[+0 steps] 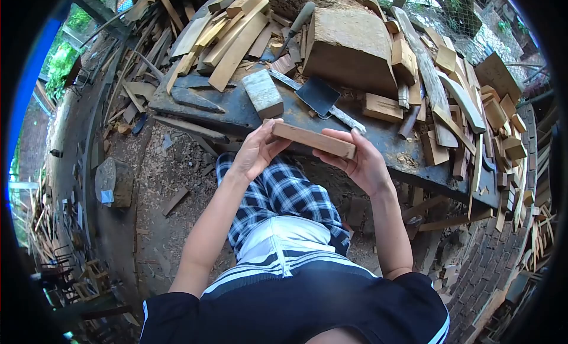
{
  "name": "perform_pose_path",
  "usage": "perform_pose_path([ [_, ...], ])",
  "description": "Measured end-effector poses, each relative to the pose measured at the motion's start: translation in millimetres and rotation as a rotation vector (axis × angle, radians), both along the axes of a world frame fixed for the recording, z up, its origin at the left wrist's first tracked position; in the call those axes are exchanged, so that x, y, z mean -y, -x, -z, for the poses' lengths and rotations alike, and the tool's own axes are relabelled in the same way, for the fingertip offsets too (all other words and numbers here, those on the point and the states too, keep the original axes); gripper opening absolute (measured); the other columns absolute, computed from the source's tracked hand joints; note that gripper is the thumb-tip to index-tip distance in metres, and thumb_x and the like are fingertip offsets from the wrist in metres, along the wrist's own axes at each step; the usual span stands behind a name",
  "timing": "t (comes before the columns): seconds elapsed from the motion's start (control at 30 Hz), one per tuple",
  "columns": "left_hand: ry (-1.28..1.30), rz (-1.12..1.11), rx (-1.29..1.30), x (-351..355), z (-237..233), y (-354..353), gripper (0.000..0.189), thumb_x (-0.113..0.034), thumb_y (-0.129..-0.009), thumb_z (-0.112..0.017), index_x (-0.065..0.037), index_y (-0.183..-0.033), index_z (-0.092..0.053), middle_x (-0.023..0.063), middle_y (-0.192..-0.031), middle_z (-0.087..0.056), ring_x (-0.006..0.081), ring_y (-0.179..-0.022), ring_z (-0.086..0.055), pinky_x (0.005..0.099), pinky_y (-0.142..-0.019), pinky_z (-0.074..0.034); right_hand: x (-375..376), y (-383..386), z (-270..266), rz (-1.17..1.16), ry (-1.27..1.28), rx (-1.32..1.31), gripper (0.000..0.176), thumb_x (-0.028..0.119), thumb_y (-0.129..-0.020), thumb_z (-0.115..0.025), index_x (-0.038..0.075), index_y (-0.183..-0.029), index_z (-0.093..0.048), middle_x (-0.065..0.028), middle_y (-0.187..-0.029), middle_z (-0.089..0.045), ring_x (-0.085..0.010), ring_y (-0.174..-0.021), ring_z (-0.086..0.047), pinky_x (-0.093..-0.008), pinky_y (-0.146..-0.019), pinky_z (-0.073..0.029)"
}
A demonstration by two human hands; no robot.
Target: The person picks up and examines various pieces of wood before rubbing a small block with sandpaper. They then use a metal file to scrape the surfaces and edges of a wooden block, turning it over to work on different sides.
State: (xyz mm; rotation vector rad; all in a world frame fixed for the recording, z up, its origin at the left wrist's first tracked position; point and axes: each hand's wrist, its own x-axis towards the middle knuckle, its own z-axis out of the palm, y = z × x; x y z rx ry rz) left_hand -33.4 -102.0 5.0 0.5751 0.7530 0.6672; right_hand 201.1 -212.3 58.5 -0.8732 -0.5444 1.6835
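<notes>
Between my two hands is a reddish-brown wooden block (313, 140), long and rectangular, held roughly level in front of the workbench edge. My left hand (259, 150) grips its left end, thumb at the top corner. Around the right end, the fingers of my right hand (357, 156) are closed, with the thumb along the end face. Just beyond the block, a pale squared wood block (262, 94) stands on the dark workbench (236, 116). Right of that lies a dark square-bladed tool (318, 96) with a pale, worn handle.
A large wooden block (349, 51) sits at the bench's back. Wood offcuts pile up at the left (236, 42) and right (458, 107). A handled tool (302, 18) leans near the back. On the shavings-covered floor stands a stump (113, 181) to the left.
</notes>
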Motion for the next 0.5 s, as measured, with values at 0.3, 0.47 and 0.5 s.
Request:
perform_pose_path([
  [0.3,0.147,-0.16,0.104,5.9,8.5,21.4,0.04,-0.035,-0.097,-0.062,-0.003,-0.119,-0.057,0.0114,-0.128,-0.058,0.0262,-0.118,-0.06,0.0341,-0.104,-0.053,-10.2,24.0,-10.8,-0.068,-0.159,0.107,0.054,0.035,-0.105,-0.044,-0.008,-0.137,-0.049,-0.0243,-0.127,-0.057,-0.0304,-0.116,-0.062,-0.0369,-0.103,-0.051],
  [0.47,0.132,-0.194,0.098,5.5,10.4,27.2,0.043,-0.037,-0.095,-0.066,-0.002,-0.119,-0.055,0.0141,-0.123,-0.058,0.0285,-0.116,-0.061,0.0326,-0.101,-0.054,-12.3,26.4,-7.9,-0.047,-0.093,-0.02,0.055,0.038,-0.106,-0.041,-0.006,-0.136,-0.05,-0.0222,-0.126,-0.058,-0.0291,-0.114,-0.063,-0.0364,-0.102,-0.052],
  [0.5,0.146,-0.191,0.094,4.8,11.9,28.2,0.044,-0.036,-0.095,-0.066,-0.003,-0.119,-0.055,0.0148,-0.122,-0.058,0.0285,-0.116,-0.061,0.0324,-0.101,-0.054,-12.7,27.8,-5.5,-0.048,-0.092,-0.017,0.055,0.038,-0.106,-0.041,-0.006,-0.136,-0.05,-0.0222,-0.126,-0.058,-0.0291,-0.114,-0.063,-0.0364,-0.102,-0.052],
])
